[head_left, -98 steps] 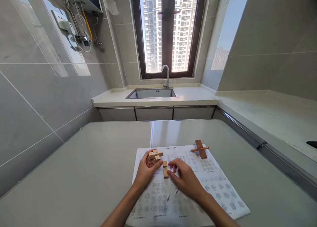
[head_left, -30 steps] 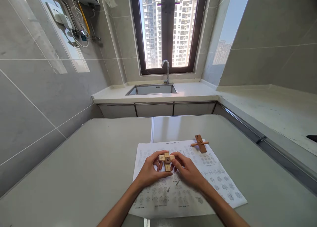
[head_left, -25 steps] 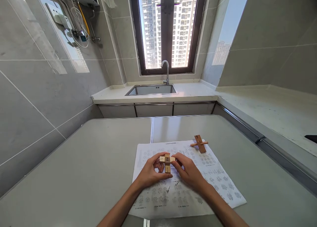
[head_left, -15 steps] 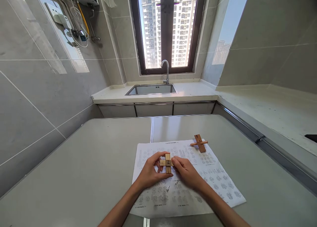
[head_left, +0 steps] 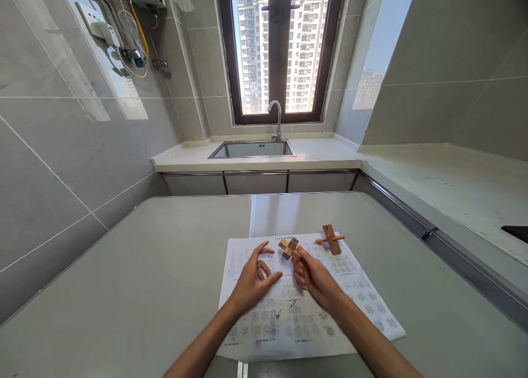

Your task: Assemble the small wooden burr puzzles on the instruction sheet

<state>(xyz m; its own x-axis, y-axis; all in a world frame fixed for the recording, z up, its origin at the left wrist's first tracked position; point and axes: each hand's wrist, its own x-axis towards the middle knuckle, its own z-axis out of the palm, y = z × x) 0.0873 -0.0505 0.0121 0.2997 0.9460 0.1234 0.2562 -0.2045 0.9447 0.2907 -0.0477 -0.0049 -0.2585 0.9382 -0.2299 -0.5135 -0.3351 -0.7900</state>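
A small cross-shaped wooden burr puzzle [head_left: 289,248] of pale interlocked blocks is pinched by one arm in my right hand [head_left: 310,272], tilted above the paper. My left hand [head_left: 254,279] is off to its left, empty, with thumb and fingers apart and curved. Beneath both hands lies a printed instruction sheet [head_left: 264,315] with rows of small diagrams and a couple of handwritten check marks. Beyond my right hand, on the sheet's upper right edge, rests a brown wooden piece [head_left: 331,239] marked with a number, a thin rod crossing it.
The sheet lies on a pale table [head_left: 124,279] with a seam down its middle. Past its far edge is a white counter [head_left: 322,150] with a steel sink [head_left: 252,149] and a faucet [head_left: 277,119] under a window. Another counter [head_left: 462,185] runs along the right.
My left hand has let go of the puzzle and opened. My right hand has lifted the puzzle away slightly up and to the right, turning it so that it tilts.
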